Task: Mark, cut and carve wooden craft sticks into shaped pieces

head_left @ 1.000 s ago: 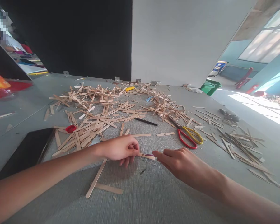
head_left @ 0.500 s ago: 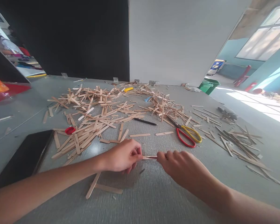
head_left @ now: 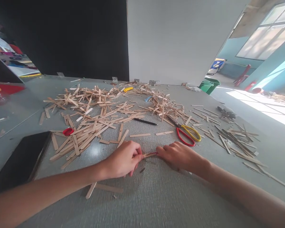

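My left hand (head_left: 124, 159) is closed, thumb and fingers pinching a wooden craft stick (head_left: 145, 155) just above the table. Opposite it, my right hand (head_left: 177, 154) is closed around a thin, dark, pointed blade (head_left: 153, 153) that lies against the stick; its handle is hidden in my fist. A small dark scrap (head_left: 142, 170) lies below the stick. Beyond my hands lie two loose craft sticks (head_left: 140, 135) and a black pen (head_left: 145, 121). Scissors (head_left: 187, 134) with red and yellow handles rest beyond my right hand.
A large heap of craft sticks (head_left: 90, 133) spreads over the table (head_left: 156, 202), with a red ring-shaped cap (head_left: 68, 131) and a yellow object (head_left: 128, 89) among it. At left lies a dark flat slab (head_left: 20, 158). Thin wood strips (head_left: 238, 142) lie at right. Upright panels (head_left: 175, 41) close off the back.
My right hand has shifted slightly up and left, tilting the blade and stick upward to the right. My left hand keeps its pinch. The whole view has shifted a little.
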Demonstrator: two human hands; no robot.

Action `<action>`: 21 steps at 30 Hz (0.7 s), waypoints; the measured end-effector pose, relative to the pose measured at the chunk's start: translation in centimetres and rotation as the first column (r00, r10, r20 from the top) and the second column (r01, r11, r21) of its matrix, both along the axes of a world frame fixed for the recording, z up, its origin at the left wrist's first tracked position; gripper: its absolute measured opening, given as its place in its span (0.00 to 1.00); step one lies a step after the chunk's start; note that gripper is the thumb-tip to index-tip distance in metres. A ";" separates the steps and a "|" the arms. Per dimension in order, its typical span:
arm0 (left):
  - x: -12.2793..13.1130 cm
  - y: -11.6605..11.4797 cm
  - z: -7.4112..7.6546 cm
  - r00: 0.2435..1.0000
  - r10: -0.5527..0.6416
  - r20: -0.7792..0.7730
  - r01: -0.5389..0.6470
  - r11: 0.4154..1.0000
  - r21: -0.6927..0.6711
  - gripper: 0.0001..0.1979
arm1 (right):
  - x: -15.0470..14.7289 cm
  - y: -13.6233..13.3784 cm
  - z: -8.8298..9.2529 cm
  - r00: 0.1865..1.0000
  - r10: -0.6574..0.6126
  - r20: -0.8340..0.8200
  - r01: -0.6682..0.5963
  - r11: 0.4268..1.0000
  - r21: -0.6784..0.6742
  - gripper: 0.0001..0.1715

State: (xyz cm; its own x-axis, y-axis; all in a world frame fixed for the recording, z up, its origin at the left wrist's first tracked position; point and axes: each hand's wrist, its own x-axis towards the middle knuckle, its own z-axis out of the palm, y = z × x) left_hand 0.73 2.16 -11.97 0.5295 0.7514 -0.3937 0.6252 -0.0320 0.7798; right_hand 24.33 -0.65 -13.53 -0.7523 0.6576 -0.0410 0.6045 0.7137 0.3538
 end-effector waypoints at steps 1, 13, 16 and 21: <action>0.0 0.0 0.0 1.000 0.000 -0.002 0.000 1.000 0.003 0.14 | 0.0 0.1 0.0 1.000 0.004 0.004 -0.004 1.000 -0.003 0.09; 0.0 -0.9 -0.9 0.999 0.024 0.040 -0.030 0.988 0.151 0.14 | -0.6 -0.4 0.4 0.998 -0.042 0.046 0.037 0.992 0.121 0.11; 0.0 -1.1 -1.0 0.998 0.029 0.051 -0.038 0.983 0.178 0.15 | -1.9 -2.0 0.5 0.987 -0.136 0.085 0.107 0.955 0.278 0.13; 0.1 -1.4 -1.2 0.997 0.037 0.067 -0.051 0.974 0.221 0.15 | -3.4 -4.0 0.6 0.980 -0.171 0.103 0.131 0.939 0.318 0.12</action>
